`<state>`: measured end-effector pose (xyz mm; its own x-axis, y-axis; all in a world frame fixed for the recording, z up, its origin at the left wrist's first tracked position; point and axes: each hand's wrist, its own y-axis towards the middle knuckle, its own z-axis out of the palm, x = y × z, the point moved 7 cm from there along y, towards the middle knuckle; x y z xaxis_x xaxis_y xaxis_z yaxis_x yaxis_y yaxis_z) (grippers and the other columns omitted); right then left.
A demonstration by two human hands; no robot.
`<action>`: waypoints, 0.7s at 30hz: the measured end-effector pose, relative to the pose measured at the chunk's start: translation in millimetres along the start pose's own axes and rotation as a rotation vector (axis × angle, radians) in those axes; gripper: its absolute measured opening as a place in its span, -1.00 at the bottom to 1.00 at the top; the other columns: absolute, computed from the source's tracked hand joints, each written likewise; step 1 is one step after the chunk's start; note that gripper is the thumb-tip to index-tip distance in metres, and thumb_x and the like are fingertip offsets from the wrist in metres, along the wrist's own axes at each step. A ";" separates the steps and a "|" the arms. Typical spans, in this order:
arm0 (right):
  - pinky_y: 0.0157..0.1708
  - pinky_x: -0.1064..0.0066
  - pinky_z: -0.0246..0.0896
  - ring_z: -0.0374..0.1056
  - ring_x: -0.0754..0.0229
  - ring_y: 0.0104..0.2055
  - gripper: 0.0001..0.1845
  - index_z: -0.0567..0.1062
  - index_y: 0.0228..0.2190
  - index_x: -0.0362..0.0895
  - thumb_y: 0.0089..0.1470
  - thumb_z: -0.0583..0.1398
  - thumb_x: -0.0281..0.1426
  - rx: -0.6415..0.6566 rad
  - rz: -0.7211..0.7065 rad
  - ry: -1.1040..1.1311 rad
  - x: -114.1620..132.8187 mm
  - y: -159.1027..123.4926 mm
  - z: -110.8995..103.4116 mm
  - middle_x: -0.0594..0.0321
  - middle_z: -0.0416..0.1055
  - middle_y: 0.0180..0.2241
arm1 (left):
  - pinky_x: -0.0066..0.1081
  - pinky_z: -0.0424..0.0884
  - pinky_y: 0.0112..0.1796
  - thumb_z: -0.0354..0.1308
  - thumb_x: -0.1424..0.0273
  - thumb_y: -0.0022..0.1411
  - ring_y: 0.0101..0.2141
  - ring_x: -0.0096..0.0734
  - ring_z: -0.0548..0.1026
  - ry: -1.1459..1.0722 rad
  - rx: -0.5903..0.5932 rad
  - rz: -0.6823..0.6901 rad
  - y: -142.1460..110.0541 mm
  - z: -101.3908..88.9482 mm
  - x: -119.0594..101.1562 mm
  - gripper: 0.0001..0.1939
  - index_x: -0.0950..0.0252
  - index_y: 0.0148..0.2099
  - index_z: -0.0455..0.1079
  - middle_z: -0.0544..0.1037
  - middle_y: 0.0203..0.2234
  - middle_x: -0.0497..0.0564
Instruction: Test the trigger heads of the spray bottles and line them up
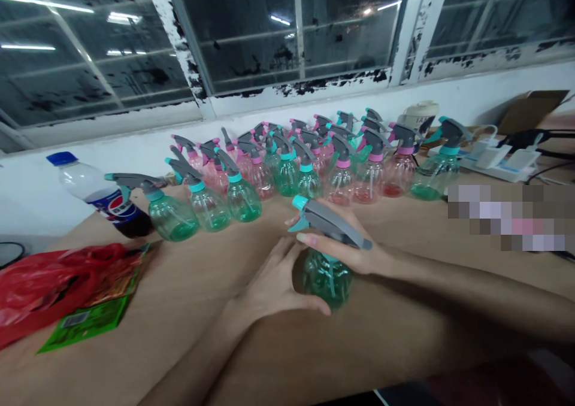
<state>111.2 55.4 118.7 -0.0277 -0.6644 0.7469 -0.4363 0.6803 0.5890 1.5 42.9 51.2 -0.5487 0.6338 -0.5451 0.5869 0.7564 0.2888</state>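
Note:
A green spray bottle (331, 281) with a grey and turquoise trigger head stands in front of me, between my two hands. My left hand (274, 283) curves round the left side of its body, thumb low at the front. Around the neck, just below the grey head, my right hand (354, 247) is closed, its fingers reaching toward the turquoise trigger (302, 219). The palm side of the right hand is hidden. Behind them are several more spray bottles, among them a green one (245, 199) and a pink one (369, 181).
A cola bottle (108, 199) stands at the left of the wooden table (224, 334). Nearer lie a red plastic bag (54, 280) and a green packet (87, 325). To the right are a power strip (503, 160) with plugs and cables, and a blurred-out object (507, 217).

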 end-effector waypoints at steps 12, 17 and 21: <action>-0.31 0.37 0.25 0.33 0.27 -0.35 -0.79 0.43 -0.25 -0.10 0.10 0.17 -0.25 0.091 -0.003 0.025 -18.0 12.4 -5.7 0.26 0.40 -0.31 | -0.01 0.09 0.15 -0.05 0.02 0.29 0.20 -0.09 0.17 0.365 -0.107 -0.296 -5.9 -24.6 87.8 -0.45 0.21 0.19 0.23 0.26 0.19 0.14; -0.45 0.41 0.15 0.24 0.31 -0.46 -0.87 0.38 -0.40 -0.10 0.09 0.16 -0.30 0.081 -0.054 -0.059 -5.8 11.4 -8.0 0.35 0.30 -0.48 | 0.03 0.06 0.16 0.00 0.02 0.26 0.21 -0.05 0.16 0.436 -0.102 -0.236 -4.7 -15.7 79.7 -0.40 0.26 0.21 0.18 0.24 0.20 0.23; -0.50 0.42 0.06 0.13 0.33 -0.53 -0.83 0.31 -0.50 -0.08 0.11 0.12 -0.33 0.095 -0.094 -0.101 0.2 9.6 -7.4 0.41 0.16 -0.57 | 0.05 0.06 0.15 -0.01 0.01 0.25 0.22 -0.01 0.14 0.410 -0.084 -0.229 -5.2 -14.8 79.6 -0.39 0.30 0.20 0.19 0.22 0.21 0.27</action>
<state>113.7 64.1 126.8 -0.0714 -0.7549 0.6520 -0.5242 0.5845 0.6193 -54.1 91.9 17.9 -0.8579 0.4481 -0.2514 0.3826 0.8837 0.2695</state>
